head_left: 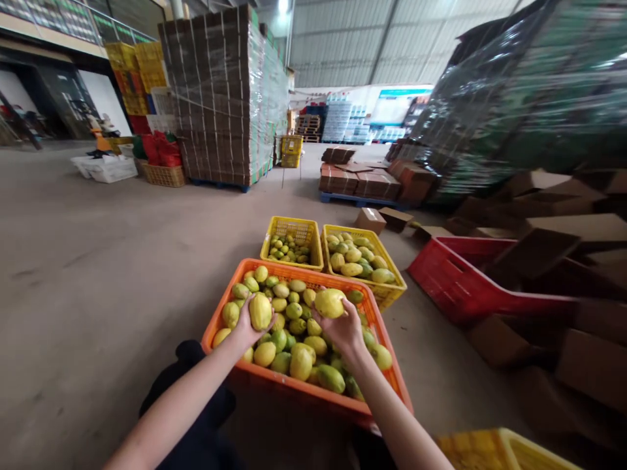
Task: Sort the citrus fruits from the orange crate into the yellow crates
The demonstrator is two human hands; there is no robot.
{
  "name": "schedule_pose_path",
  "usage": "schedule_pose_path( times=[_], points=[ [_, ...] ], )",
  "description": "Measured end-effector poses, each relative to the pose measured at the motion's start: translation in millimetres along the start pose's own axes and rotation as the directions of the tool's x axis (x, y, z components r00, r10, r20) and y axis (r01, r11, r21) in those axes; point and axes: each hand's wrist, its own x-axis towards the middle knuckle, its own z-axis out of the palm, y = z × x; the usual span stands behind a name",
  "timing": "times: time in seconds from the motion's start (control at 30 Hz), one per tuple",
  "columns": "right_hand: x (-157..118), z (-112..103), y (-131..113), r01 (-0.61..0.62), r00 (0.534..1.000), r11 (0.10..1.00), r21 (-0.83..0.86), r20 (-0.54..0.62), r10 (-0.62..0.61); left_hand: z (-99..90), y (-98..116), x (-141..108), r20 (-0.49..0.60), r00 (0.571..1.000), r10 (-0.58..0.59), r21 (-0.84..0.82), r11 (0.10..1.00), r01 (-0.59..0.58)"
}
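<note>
In my left hand [247, 328] lies a ridged yellow papaya [260, 311], cupped in the palm with the fingers curled round its side. My right hand [345, 331] grips a larger yellow papaya [330, 303], the thumb and fingers about its right end and underside. Both hands are over a big orange plastic crate [400, 382]. It is filled with yellow and green fruit [300, 362] of mixed sizes, heaped loosely. The two held fruits are apart from each other.
Behind the orange crate stand a yellow crate [294, 266] of small fruit and another yellow crate [392, 294] of larger fruit. A red crate [450, 281] and cardboard boxes [595, 359] crowd the right. Another yellow crate [470, 449] shows bottom right. Wrapped pallet stacks [210, 98] rise behind.
</note>
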Motion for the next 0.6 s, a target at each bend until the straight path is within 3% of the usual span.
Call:
schedule_pose_path(
  times=[0.13, 0.3, 0.43, 0.6],
  points=[
    [-36, -6, 0, -0.039, 0.996, 0.992, 0.119, -0.077, 0.048, 13.5, -18, -4, -0.009, 0.986, -0.167, -0.062, 0.984, 0.166],
    [-36, -13, 12, -0.086, 0.984, 0.983, 0.163, -0.140, 0.109, 18.5, -31, -3, 0.050, 0.968, -0.246, -0.103, 0.963, 0.250],
    [-29, -4, 29, -0.179, 0.983, 0.983, 0.036, -0.027, 0.180, 18.8, -31, -6, 0.056, 0.968, -0.245, -0.094, 0.964, 0.249],
    [-37, 2, 45, -0.176, 0.984, 0.970, -0.167, -0.054, 0.169, 29.2, -25, -12, 0.060, 0.986, -0.156, -0.186, 0.969, 0.165]
  ],
)
